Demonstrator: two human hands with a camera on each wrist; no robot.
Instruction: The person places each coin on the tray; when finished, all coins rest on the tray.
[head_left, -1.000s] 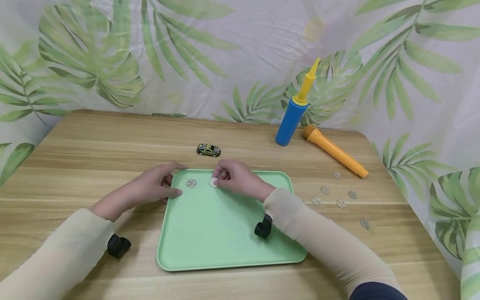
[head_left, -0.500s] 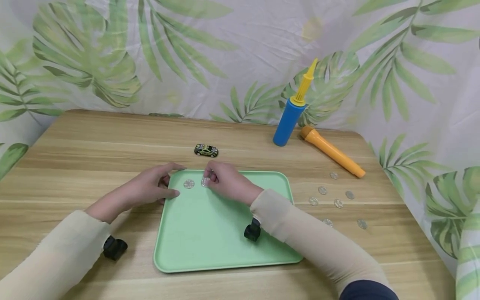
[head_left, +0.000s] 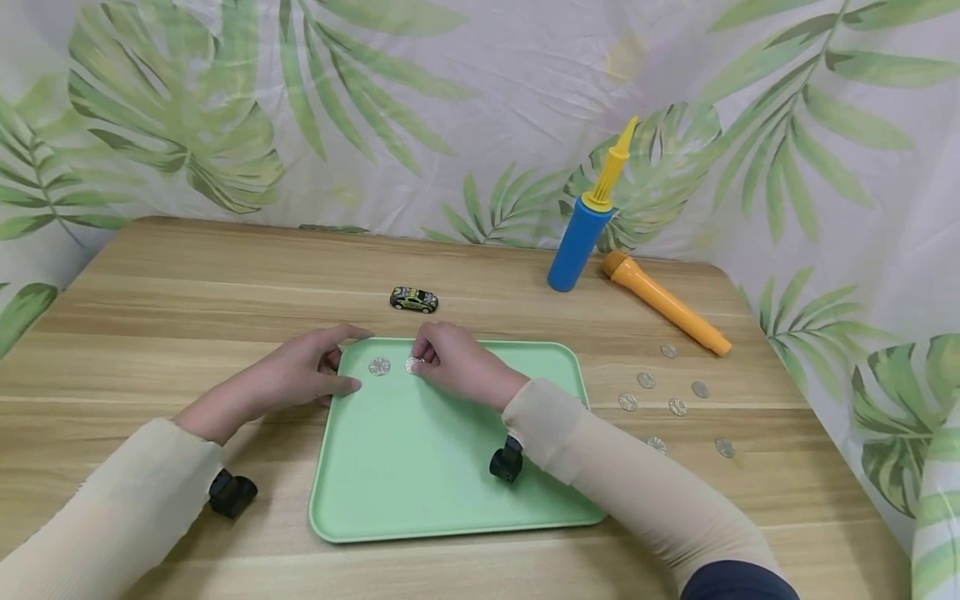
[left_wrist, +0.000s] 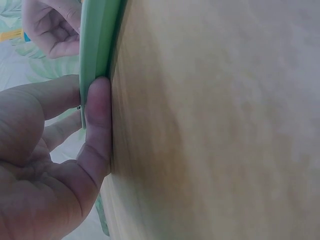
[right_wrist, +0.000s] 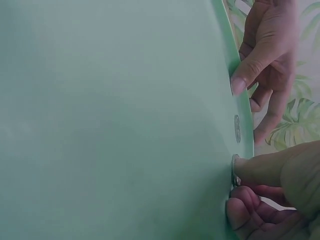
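On the green tray (head_left: pixel 420 467), my right hand (head_left: pixel 465 362) pinches a silver coin (head_left: pixel 413 365) close to the far rim. In the right wrist view that coin (right_wrist: pixel 236 170) stands tilted at the thumb tip. Another coin (head_left: pixel 379 367) lies flat on the tray just to its left. My left hand (head_left: pixel 311 371) holds the tray's far left corner, its thumb over the rim. Seen from the left wrist, a finger (left_wrist: pixel 98 110) presses the outside of the tray's edge, low by the tabletop.
Several loose coins (head_left: pixel 677 407) lie on the wooden table (head_left: pixel 187 333) right of the tray. A toy car (head_left: pixel 414 300) sits beyond the tray. Farther back right, a blue and yellow hand pump (head_left: pixel 581 242) stands upright beside an orange toy microphone (head_left: pixel 667 304).
My right hand has shifted slightly left with its coin, nearer the coin lying flat. My left hand keeps its place on the tray corner.
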